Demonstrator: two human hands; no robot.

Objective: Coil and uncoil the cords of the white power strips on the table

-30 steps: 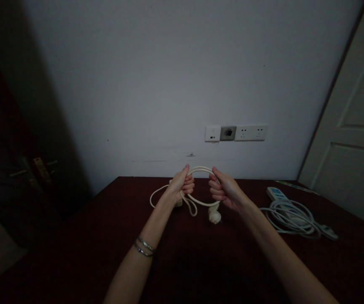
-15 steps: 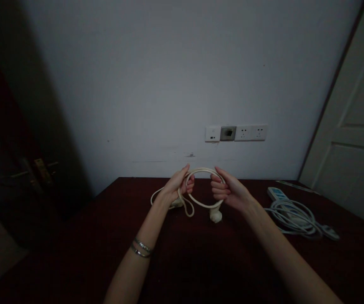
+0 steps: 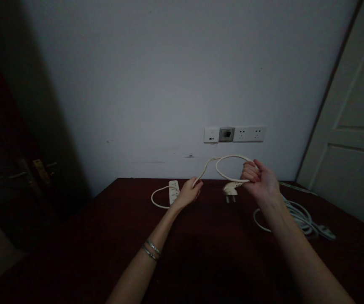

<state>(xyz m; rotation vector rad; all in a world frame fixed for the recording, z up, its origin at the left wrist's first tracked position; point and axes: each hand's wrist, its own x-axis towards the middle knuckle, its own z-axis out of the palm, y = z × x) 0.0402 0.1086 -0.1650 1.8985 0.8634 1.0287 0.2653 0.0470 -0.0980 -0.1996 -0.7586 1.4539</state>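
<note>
Dim centre: left hand (image 3: 189,192) seemingly pinches cord (image 3: 205,167); further right, right hand (image 3: 262,180) grips its loop (image 3: 232,156), best kept open and untwisted.

Cord (image 3: 232,156) looks smooth, plastic; plug (image 3: 230,188) is plastic with metal pins (image 3: 227,199). Power strip (image 3: 173,194): plastic. Wall (image 3: 156,84): matt, scuffed. Bracelets (image 3: 154,246): shiny metal.

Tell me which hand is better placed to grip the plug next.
Probably the right hand: the plug, prongs down, is close beside it, and it grips the looped cord. The left hand holds the cord farther off, near the power strip.
</note>
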